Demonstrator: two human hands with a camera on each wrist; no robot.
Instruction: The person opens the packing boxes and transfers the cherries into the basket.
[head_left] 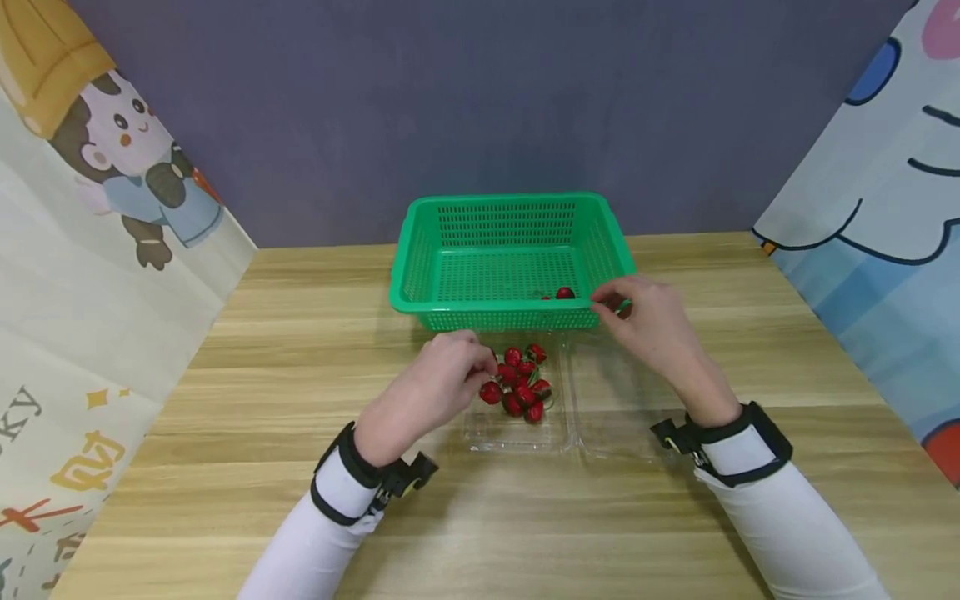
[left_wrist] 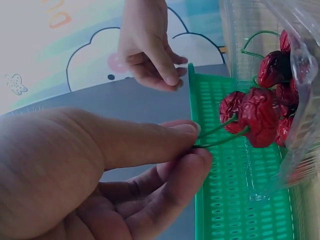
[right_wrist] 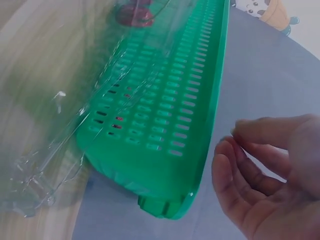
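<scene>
My left hand (head_left: pixel 438 379) pinches two thin green stems between thumb and fingers. From those stems hang two wrinkled red cherries (left_wrist: pixel 260 117), seen in the left wrist view. They are over the clear plastic box (head_left: pixel 510 437), where several more cherries (head_left: pixel 525 396) with stems lie heaped. By the front right corner of the green basket (head_left: pixel 510 306) is my right hand (head_left: pixel 648 321), fingers loosely bent with nothing between them. Inside the basket, close to its front wall, lie a red cherry (head_left: pixel 566 293) and a partly hidden one.
The box's clear lid (head_left: pixel 618 421) lies folded open on its right side. Behind the box stands the basket, near the grey back wall (head_left: pixel 495 108). All of it rests on a wood-grain table (head_left: pixel 247 417), with cartoon-printed sheets (head_left: pixel 82 317) to the left and right.
</scene>
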